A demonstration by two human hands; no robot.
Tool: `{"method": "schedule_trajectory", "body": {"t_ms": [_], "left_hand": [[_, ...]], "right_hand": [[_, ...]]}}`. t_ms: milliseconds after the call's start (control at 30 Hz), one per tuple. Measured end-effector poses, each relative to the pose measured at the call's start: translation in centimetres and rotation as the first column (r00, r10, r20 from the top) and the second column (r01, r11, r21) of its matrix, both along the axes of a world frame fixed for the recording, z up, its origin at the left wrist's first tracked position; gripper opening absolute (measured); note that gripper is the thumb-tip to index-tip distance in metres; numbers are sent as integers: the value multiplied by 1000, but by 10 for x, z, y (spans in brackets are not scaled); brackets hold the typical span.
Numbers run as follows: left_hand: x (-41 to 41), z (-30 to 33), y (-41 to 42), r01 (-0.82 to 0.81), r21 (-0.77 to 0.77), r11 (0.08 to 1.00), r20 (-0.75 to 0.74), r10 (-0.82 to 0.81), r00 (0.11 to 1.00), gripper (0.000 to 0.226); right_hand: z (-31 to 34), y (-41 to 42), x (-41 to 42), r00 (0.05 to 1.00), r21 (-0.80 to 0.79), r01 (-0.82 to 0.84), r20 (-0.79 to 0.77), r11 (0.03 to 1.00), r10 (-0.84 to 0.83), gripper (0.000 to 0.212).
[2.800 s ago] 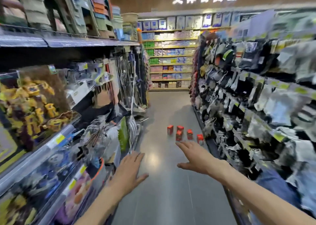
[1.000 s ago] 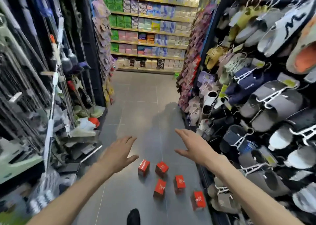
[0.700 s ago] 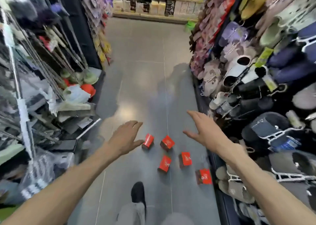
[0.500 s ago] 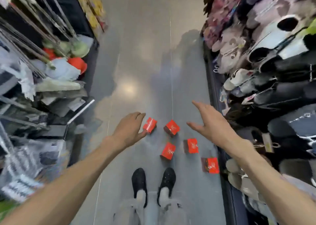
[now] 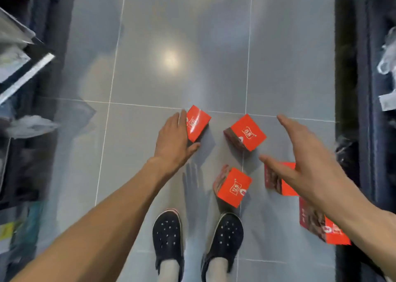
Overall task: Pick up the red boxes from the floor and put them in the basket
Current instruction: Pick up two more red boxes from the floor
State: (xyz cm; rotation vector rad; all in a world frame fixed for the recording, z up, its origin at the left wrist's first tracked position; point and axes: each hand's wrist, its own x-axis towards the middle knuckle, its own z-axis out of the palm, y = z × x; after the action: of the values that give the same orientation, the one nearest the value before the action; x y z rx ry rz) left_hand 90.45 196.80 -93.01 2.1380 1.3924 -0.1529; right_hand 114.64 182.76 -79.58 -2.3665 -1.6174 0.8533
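- Five glossy red cardboard boxes lie scattered on the grey tiled floor (image 5: 214,35) of a shop aisle, pale grout lines running between the polished tiles and a ceiling light mirrored in the sheen.
- My left hand (image 5: 174,141) reaches down with straight fingers spread flat, its fingertips overlapping the near edge of the far-left box (image 5: 198,122); whether they touch it I cannot tell.
- My right hand (image 5: 304,159) is open wide, thumb stretched toward the middle, holding nothing, above the right-hand box (image 5: 278,182), which it partly hides.
- The centre box (image 5: 246,133), cube-shaped with a darker printed side, sits tilted on the tiles between my two hands.
- The nearest box (image 5: 233,187) rests just ahead of my right black clog (image 5: 225,234); the left clog (image 5: 168,232) stands beside it, both perforated with small holes.
- A fifth box (image 5: 321,226) lies by the dark shelf base (image 5: 351,89) on the right, under my forearm.
- Blurred goods hang on the left rack (image 5: 19,67).
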Motion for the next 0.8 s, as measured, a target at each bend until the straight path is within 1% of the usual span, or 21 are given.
{"method": "schedule_trajectory", "body": {"t_ms": [100,200,233,300,367,433,533,600,700,800], "left_hand": [[19,-61,10,-46,-35,998,-10,45,999,116],[31,-106,14,-114,-53,992,-20,113,993,122],[33,-118,13,-140,-39,989,-24,139,990,121],[38,-130,10,-197,24,980,-21,197,980,111],[43,-128,13,-228,36,973,-29,229,973,96],[40,-115,15,-212,4,977,-26,212,977,86],[23,-85,12,-111,19,994,33,111,993,80],[7,-61,8,-43,29,999,54,42,998,76],[-17,-30,2,24,42,999,64,-27,998,78],[-45,-22,-5,27,11,1000,67,-28,997,84]], "right_hand": [[-54,-12,1,1000,5,-6,-27,1000,6,82],[-91,-25,-1,999,-7,-1,-54,1000,1,82],[-100,-32,-2,998,-9,8,-62,1000,-8,82],[-109,-41,-3,997,-11,35,-69,999,-35,82],[-109,-44,-3,997,-19,47,-60,999,-48,81],[-99,-39,-2,997,-33,44,-60,998,-46,78],[-78,-20,3,996,-10,64,-57,998,-64,77],[-74,-5,7,995,-38,83,-50,996,-85,81],[-88,17,12,988,-112,141,-48,984,-148,90],[-124,34,14,990,-167,138,-18,976,-143,96]]}}
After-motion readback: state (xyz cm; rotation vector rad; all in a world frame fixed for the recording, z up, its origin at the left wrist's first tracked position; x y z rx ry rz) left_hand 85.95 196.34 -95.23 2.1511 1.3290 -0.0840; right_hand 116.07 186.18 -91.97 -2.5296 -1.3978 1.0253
